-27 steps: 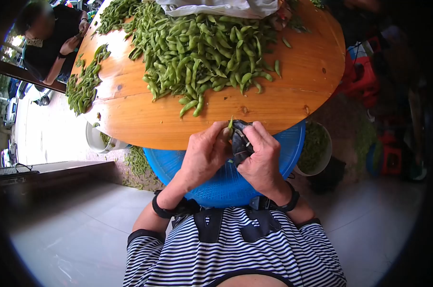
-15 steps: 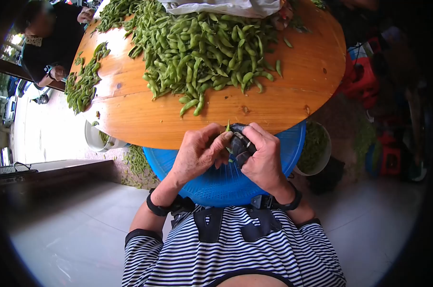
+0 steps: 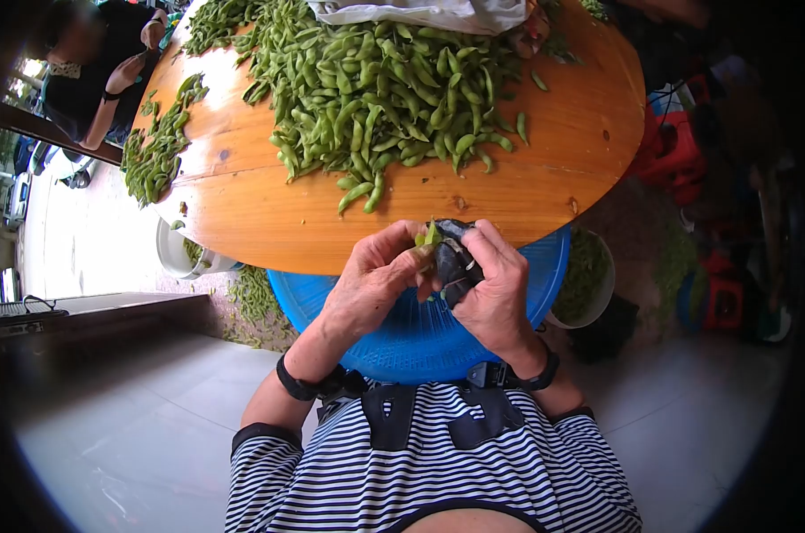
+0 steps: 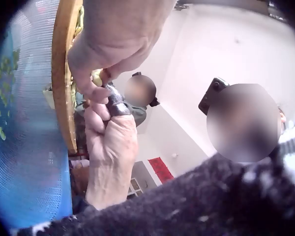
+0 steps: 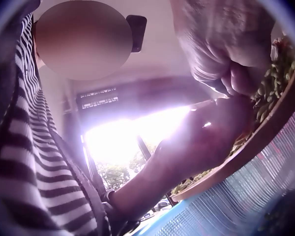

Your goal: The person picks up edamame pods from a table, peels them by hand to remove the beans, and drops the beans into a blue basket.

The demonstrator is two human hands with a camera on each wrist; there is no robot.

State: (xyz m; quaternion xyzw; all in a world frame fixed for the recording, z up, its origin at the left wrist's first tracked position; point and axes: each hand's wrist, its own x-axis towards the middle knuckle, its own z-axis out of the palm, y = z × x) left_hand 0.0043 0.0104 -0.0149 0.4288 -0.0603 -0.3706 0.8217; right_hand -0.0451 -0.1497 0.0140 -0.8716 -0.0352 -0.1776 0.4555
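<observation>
In the head view, my left hand (image 3: 376, 271) pinches a green soybean pod (image 3: 431, 234) between thumb and fingers at the table's front edge. My right hand (image 3: 500, 284) meets it from the other side, with shiny black coverings (image 3: 456, 265) on its thumb and a finger, right against the pod. The left wrist view shows the black-covered thumb (image 4: 119, 104) close below the left fingertips. Under both hands is a blue mesh basket (image 3: 394, 346), with loose green beans (image 4: 1, 98) inside. A large heap of pods (image 3: 367, 98) lies on the wooden table (image 3: 269, 235).
A smaller pile of pods (image 3: 158, 155) lies at the table's left edge, near another person (image 3: 91, 71). White buckets (image 3: 173, 253) stand below on the left and right. Scattered pods and husks (image 3: 259, 298) cover part of the floor. White cloth (image 3: 420, 11) lies over the heap's far side.
The left thumb and fingers have shifted slightly about the pod, and more bright green shows between the hands. The other person's hands moved apart and came back together.
</observation>
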